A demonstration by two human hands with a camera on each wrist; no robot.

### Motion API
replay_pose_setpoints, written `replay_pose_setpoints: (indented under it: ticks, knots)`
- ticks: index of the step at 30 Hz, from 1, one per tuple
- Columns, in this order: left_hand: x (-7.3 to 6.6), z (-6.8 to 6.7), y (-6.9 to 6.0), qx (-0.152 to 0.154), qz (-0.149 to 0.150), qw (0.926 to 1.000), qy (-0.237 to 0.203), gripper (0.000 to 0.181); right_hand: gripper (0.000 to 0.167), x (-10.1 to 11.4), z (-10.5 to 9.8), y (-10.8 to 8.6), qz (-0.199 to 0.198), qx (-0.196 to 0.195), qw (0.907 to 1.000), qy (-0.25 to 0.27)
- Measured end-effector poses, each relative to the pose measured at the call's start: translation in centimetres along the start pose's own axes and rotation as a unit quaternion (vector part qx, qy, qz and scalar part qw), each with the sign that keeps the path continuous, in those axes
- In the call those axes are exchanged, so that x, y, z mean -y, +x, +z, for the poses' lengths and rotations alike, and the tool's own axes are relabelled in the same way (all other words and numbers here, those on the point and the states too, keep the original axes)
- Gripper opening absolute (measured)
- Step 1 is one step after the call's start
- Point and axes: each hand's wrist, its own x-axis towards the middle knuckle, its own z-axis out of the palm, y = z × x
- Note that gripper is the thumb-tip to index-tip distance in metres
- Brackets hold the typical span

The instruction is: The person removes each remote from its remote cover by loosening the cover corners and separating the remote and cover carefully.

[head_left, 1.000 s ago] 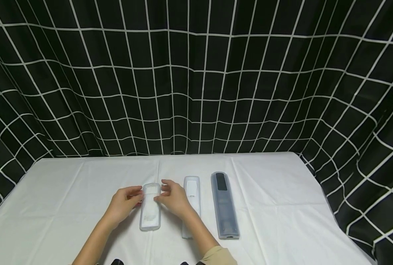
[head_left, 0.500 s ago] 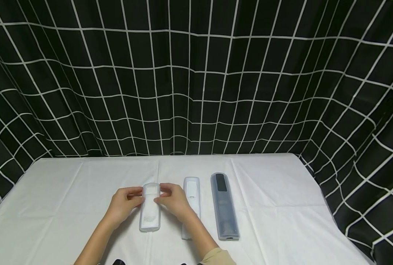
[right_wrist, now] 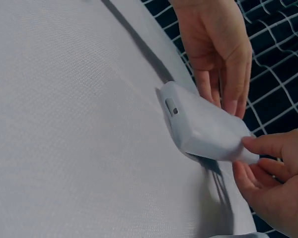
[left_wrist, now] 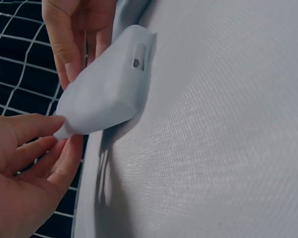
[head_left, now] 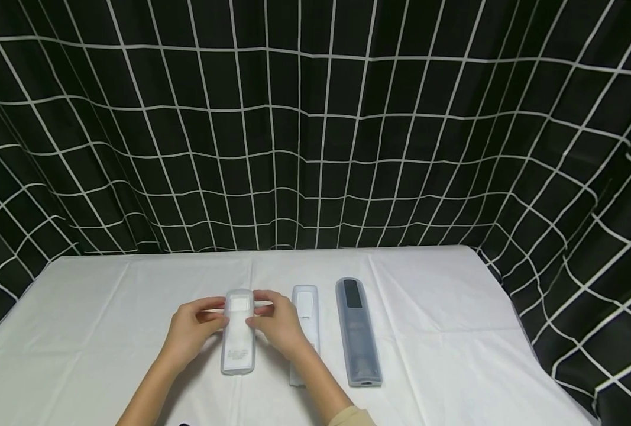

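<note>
A white remote control (head_left: 238, 340) in a translucent cover lies back side up between both hands in the head view. My left hand (head_left: 187, 331) pinches its left edge near the far end with thumb and fingers. From the right, my right hand (head_left: 282, 324) pinches the opposite edge. In the left wrist view the cover's near end (left_wrist: 131, 74) with a small hole rests on the cloth, and the far end is raised. The right wrist view shows the same tilt of the cover (right_wrist: 203, 126).
Right of the held remote lies a second white remote (head_left: 307, 305), partly hidden by my right forearm. Further right is a longer dark grey remote (head_left: 360, 340) in a clear cover. A white cloth (head_left: 437, 331) covers the table; a black grid-patterned curtain (head_left: 315, 136) hangs behind.
My right fingers have closed onto the remote's right edge, and the left fingers have settled on its left edge. The remote's far end has tilted up. The other two remotes stay put.
</note>
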Motion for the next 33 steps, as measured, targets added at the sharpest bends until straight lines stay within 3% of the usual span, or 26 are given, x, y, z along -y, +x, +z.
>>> replay_pose_setpoints:
  ticks: [11,26,33]
  knots:
    - [-0.6,-1.3,-0.4,0.016,0.012,0.9986,-0.050,0.059,0.050,0.6,-0.1,-0.6,-0.016,-0.009,0.9997,0.018]
    - [-1.1,-2.2,-0.6,0.048,0.054,0.9942,-0.080,0.052,0.049,1.6,-0.3,-1.3,-0.041,-0.017,0.9989,0.015]
    - [-1.5,-2.0,-0.8,0.047,0.049,0.9922,-0.105,0.040,0.035,1.6,-0.5,-1.5,-0.067,-0.010,0.9967,0.045]
